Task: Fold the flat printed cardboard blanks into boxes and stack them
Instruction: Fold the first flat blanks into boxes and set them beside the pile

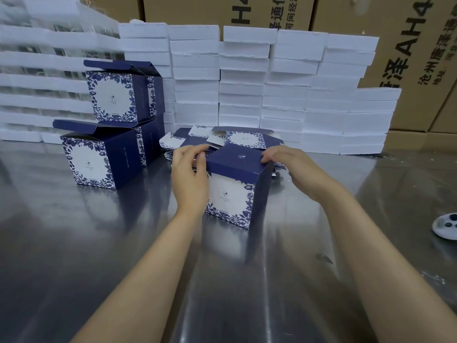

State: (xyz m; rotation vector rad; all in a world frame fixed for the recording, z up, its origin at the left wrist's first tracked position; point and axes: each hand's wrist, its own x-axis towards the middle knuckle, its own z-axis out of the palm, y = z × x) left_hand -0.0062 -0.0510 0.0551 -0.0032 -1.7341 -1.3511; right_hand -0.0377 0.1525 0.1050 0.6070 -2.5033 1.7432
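A folded navy and white floral box stands on the steel table at the centre, its navy lid flap down. My left hand holds its upper left corner, fingers curled over the edge. My right hand presses its fingertips on the lid's right edge. Behind the box lies a pile of flat printed blanks. On the left, a finished box with its lid open stands on the table, and another open box sits stacked above and behind it.
Stacks of white foam trays form a wall along the back of the table. Brown shipping cartons stand behind them. A small white round object lies at the right edge.
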